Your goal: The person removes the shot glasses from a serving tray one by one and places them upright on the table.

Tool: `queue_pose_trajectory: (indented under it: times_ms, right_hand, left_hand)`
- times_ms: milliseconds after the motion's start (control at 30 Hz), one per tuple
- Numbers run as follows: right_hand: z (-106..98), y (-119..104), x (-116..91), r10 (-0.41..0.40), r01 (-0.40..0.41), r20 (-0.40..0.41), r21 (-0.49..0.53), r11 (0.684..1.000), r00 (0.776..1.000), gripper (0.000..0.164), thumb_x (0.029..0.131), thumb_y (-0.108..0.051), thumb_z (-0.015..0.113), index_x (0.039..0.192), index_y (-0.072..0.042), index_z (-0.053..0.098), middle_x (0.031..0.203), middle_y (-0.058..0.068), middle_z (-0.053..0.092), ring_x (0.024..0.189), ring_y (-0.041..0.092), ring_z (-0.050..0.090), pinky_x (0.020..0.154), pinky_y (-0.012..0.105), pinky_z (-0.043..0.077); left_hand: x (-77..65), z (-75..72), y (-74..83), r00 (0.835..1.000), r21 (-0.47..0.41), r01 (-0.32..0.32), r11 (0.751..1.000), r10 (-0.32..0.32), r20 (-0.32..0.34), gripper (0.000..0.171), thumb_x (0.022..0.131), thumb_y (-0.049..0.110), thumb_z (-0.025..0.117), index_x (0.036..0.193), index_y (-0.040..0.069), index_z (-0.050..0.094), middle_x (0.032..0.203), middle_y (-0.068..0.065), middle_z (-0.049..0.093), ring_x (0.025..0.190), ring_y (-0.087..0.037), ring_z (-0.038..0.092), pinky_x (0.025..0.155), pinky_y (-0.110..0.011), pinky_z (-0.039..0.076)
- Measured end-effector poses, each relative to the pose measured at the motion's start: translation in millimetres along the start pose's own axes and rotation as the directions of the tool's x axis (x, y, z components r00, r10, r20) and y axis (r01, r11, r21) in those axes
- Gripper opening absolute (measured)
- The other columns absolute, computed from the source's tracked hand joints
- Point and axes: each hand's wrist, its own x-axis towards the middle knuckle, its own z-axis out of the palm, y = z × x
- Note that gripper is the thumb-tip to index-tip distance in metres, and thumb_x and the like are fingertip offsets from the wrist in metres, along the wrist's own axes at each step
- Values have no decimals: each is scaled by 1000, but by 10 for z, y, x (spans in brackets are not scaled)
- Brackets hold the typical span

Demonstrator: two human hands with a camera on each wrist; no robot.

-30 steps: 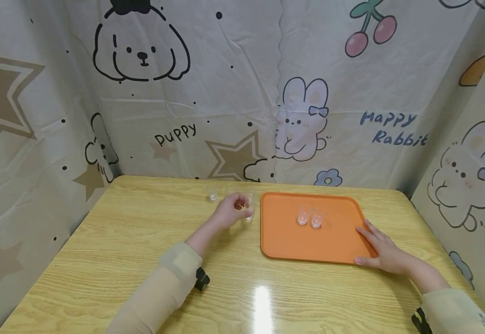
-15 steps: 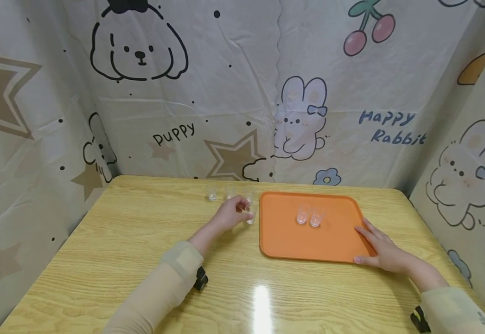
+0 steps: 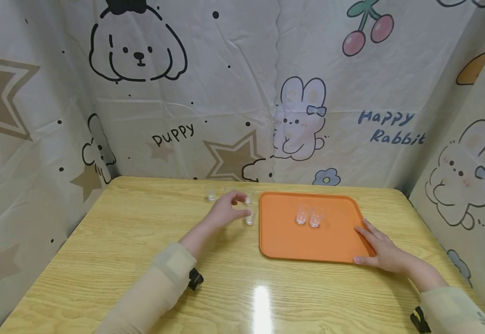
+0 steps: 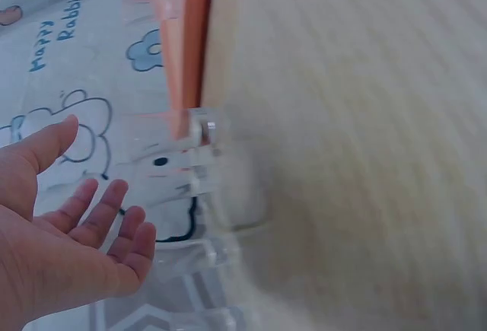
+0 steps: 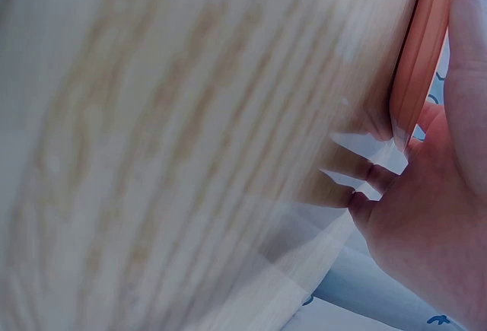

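Observation:
My left hand [image 3: 225, 211] hovers at the back of the table with its thumb and fingers spread apart. Just off its fingertips stands a small clear shot glass [image 3: 250, 218], upright by the tray's left side. A second shot glass [image 3: 249, 199] stands behind that one. In the left wrist view the left hand [image 4: 84, 240] has nothing between its fingers, beside a row of clear glasses. Two more shot glasses [image 3: 302, 215] stand together on an orange tray [image 3: 284, 241]. With fingers extended, my right hand [image 3: 388, 253] rests on the tray's right edge near the front corner.
Farther left at the back stands another shot glass [image 3: 211, 195], and one more is partly hidden behind the left hand. A patterned cloth [image 3: 226, 93] hangs behind and beside the wooden table [image 3: 142, 222].
My left hand has let go of the shot glass left of the tray, after shifting it slightly toward the front, and has drawn back leftward. The right hand stays on the tray.

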Motion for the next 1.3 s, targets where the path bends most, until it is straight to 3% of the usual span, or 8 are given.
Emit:
queue_pose_trajectory:
  times_ms: [300, 533, 900, 1100, 1300]
  right_hand:
    - [-5, -23, -12, 4, -4, 6, 1, 1000, 1000, 88, 79, -35, 74, 142, 7, 29, 151, 32, 6, 130, 59, 13, 95, 73, 19]
    - [-4, -22, -15, -4, 4, -1, -4, 1000, 1000, 89, 79, -35, 75, 141, 9, 29, 150, 34, 8, 129, 60, 15, 94, 73, 20]
    - [12, 8, -9, -3, 3, 0, -3, 1000, 1000, 89, 80, -37, 73, 142, 8, 28, 151, 33, 6, 129, 59, 13, 94, 74, 19]
    - [7, -7, -16, 2, -2, 5, -1, 1000, 1000, 88, 80, -37, 73, 142, 7, 28, 151, 32, 6, 129, 60, 13, 94, 74, 19]
    - [-9, -31, -12, 3, -3, 7, -6, 1000, 1000, 88, 80, -36, 73, 142, 7, 28, 151, 32, 6, 129, 59, 14, 94, 74, 19]
  left_hand:
    - [16, -78, 273, 1000, 11, -12, 1000, 13, -14, 53, 82, 31, 74, 128, 12, 55, 124, -5, 58, 117, -25, 49, 99, -39, 42]
    - [82, -3, 462, 998, -14, -58, 998, 58, -5, 55, 81, 31, 75, 128, 12, 54, 124, -4, 59, 119, -27, 49, 100, -39, 41]
    - [138, 293, 612, 990, -133, -139, 981, 141, 5, 53, 81, 28, 75, 128, 13, 54, 126, -5, 58, 119, -28, 48, 98, -41, 42]
    - [190, 495, 655, 993, -150, -115, 982, 115, -10, 55, 80, 32, 76, 128, 18, 55, 126, 1, 58, 119, -21, 48, 98, -37, 42]
    - [267, 697, 676, 994, -174, -111, 979, 112, -3, 57, 80, 32, 76, 130, 17, 53, 127, 1, 57, 121, -22, 47, 99, -36, 41]
